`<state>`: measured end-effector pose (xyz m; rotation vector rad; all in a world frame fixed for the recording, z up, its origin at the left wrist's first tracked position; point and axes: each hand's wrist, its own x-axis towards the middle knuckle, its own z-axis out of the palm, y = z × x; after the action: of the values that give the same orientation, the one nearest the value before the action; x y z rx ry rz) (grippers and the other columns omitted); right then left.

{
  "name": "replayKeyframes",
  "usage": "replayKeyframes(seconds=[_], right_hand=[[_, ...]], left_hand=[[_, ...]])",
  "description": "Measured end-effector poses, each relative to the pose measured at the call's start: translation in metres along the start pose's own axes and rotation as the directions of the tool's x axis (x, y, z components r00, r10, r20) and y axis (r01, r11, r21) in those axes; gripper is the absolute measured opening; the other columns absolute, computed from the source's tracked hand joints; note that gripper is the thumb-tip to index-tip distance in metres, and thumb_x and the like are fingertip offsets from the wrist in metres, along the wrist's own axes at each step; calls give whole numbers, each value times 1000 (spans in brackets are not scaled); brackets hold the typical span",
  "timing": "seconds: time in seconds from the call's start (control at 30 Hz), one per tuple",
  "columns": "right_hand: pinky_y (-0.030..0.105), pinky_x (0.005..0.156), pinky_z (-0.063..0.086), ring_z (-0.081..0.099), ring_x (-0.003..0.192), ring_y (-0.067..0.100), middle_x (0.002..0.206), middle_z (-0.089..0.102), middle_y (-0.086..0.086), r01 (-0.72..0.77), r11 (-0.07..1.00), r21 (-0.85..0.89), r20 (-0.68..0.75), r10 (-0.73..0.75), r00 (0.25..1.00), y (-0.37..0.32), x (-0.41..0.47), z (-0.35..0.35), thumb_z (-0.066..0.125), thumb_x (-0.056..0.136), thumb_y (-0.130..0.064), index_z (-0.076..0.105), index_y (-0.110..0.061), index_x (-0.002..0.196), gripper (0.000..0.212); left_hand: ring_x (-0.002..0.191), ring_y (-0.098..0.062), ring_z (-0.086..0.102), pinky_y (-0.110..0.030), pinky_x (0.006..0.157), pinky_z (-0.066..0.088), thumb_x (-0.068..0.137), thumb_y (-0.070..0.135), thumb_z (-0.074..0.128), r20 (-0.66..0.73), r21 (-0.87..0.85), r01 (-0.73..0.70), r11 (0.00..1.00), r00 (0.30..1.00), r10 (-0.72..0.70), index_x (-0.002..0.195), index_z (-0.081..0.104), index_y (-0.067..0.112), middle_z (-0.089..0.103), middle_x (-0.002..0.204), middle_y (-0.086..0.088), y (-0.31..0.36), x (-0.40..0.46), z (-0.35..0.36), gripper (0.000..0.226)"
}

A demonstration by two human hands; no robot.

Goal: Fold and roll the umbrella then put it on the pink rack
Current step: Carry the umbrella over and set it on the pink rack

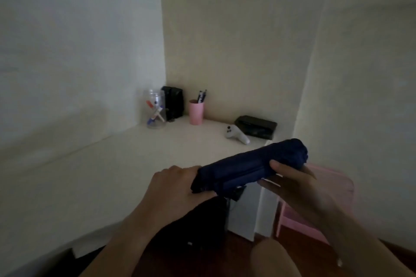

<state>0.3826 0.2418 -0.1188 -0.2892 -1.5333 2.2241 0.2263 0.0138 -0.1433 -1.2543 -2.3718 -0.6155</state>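
Note:
A dark blue umbrella (245,166), folded and rolled into a short bundle, is held in the air above the desk's front right corner. My left hand (173,189) grips its lower left end, where the handle is hidden. My right hand (290,177) holds the upper right part, thumb on top and fingers underneath. The pink rack (333,189) stands low on the right, just behind and below my right hand, partly hidden by my arm.
On the white desk (112,164) stand a clear jar of pens (155,109), a black box (173,102), a pink cup with pens (196,111), a white controller (236,134) and a black case (256,127). A dark chair (202,227) sits below my hands. Walls close in left and right.

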Motion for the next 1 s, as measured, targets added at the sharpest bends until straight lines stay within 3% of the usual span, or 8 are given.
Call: replayKeyframes(seconds=[0.2,0.23,0.3,0.37,0.4,0.6,0.8,1.0], right_hand=[[40,83,60,74,98,31,122,64,11,-52,889,-454,-220,-55,974,-39,-29,-141,76,83,-22,55,-33,131,54],[35,83,60,72,101,26,124,63,6,-75,774,-628,-213,-78,974,-43,-30,-163,79,82,-24,55,-35,131,56],[25,89,51,62,114,16,131,58,-6,-69,380,-922,-141,-165,976,-46,-25,-204,80,80,-40,54,-36,132,58],[23,93,44,57,116,11,131,58,-10,-2,54,-999,-10,-156,988,-45,-13,-237,69,79,-60,51,-33,137,66],[22,92,43,57,114,9,129,60,-11,21,-16,-1000,22,-103,994,-43,-4,-252,64,81,-61,49,-32,139,66],[31,91,49,56,108,14,122,58,-6,-34,-116,-993,-37,28,999,2,79,-380,64,93,-33,49,-29,135,44],[31,97,47,53,113,14,130,56,-4,-145,-190,-971,-129,-93,987,79,189,-515,60,96,-26,44,-26,138,45],[36,96,49,57,111,20,125,62,2,-147,-176,-973,-116,-176,978,144,315,-621,63,92,-16,52,-19,134,44]], left_hand=[[46,-15,59,-24,41,34,66,62,80,85,225,-292,929,956,280,78,62,29,63,56,8,67,72,74,39],[44,-16,59,-24,40,33,62,61,83,127,234,-308,922,950,285,75,60,29,62,54,7,82,84,87,41],[41,-16,58,-22,40,28,55,58,88,170,222,-355,908,931,322,72,60,29,61,51,6,112,109,122,43],[43,-12,60,-21,42,28,55,54,90,215,192,-405,894,906,364,73,61,28,62,54,6,142,130,162,42],[48,-12,62,-22,43,34,61,52,88,247,147,-425,893,890,383,77,62,27,65,59,6,156,143,184,39],[72,-18,68,-27,58,38,81,50,74,343,35,-492,870,823,453,96,62,23,71,84,3,222,225,332,33],[105,-21,63,-37,102,46,85,51,59,387,-68,-602,796,720,577,137,48,25,66,119,0,245,309,502,59],[100,-22,63,-33,84,53,92,16,62,406,-82,-554,829,740,535,141,44,22,63,118,-4,230,388,654,52]])
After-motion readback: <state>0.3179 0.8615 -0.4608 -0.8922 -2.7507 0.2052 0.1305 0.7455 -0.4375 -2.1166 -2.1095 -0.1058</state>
